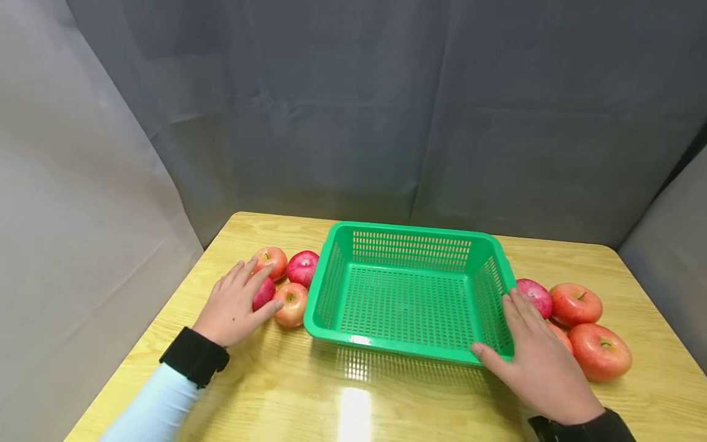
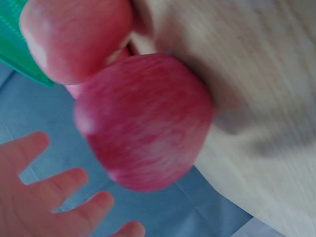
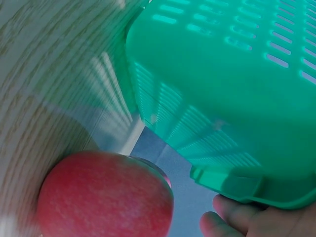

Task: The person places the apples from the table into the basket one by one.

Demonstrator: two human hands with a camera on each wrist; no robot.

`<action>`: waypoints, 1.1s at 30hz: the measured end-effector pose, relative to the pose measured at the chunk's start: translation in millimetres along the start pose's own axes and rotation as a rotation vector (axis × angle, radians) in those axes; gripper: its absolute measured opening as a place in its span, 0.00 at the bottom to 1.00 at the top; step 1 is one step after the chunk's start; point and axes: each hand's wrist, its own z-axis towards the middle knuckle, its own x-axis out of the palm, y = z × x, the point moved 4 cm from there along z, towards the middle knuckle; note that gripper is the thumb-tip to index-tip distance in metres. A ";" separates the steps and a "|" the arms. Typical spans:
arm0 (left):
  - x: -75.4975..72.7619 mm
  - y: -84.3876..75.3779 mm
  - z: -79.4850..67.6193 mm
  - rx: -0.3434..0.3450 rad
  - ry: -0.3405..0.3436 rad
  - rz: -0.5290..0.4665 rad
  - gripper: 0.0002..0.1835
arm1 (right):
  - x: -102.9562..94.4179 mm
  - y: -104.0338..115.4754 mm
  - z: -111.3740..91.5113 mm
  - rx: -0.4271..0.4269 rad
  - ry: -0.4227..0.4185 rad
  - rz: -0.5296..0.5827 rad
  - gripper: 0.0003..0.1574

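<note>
A green rectangular plastic basket (image 1: 405,301) with slotted walls sits on the table, and its bottom shows bare. My left hand (image 1: 234,307), fingers spread, hovers over a cluster of red apples (image 1: 291,305) left of the basket. In the left wrist view its fingers stand apart from a dark-red apple (image 2: 143,121). At the basket's right rim is my right hand (image 1: 538,362), fingers extended along the edge and thumb near the front corner. The right wrist view has its fingertips (image 3: 237,212) close against the rim; firm contact cannot be told.
More apples (image 1: 599,353) lie in a group to the right of the basket, partly hidden by the right hand. The wooden table (image 1: 287,393) ends at a dark grey cloth (image 1: 331,123) behind, with a pale cloth (image 1: 72,233) at left.
</note>
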 end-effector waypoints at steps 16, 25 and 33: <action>13.7 16.8 -1.3 -0.012 0.036 0.006 0.37 | 0.4 0.6 -0.6 0.031 0.048 -0.004 0.66; 23.5 14.1 2.2 -0.014 0.083 0.007 0.41 | 0.1 -0.3 0.1 0.043 0.054 0.004 0.66; 23.8 16.9 3.6 -0.033 0.081 0.006 0.42 | -1.7 2.0 1.5 0.029 0.036 -0.005 0.66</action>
